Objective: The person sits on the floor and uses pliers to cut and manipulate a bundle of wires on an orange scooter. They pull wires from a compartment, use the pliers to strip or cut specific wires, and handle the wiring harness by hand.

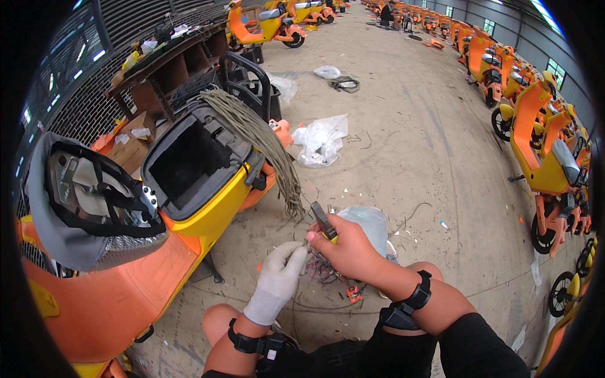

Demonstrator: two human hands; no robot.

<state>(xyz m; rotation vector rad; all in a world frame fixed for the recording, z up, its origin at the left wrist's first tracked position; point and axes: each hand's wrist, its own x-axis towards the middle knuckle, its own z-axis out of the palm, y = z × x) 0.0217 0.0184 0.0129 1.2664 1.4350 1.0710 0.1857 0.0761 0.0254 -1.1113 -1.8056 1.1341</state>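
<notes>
Partly hidden, pliers [323, 220] sit in the right hand [348, 252].

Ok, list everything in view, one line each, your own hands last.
scooter: one, orange and yellow, left foreground, seat raised
cable bundle: one, grey-green, draped over the scooter's rear
parked scooters: many, orange and yellow, in a row along the right wall
plastic bags: several, clear, on the concrete floor
cardboard box: one, brown, left beside the rack
wire scraps: pile, dark, on the floor beneath the hands
cutter: one, yellow-handled, in right hand
left hand: white glove, pinching thin wires
right hand: bare, gripping the cutter
</notes>
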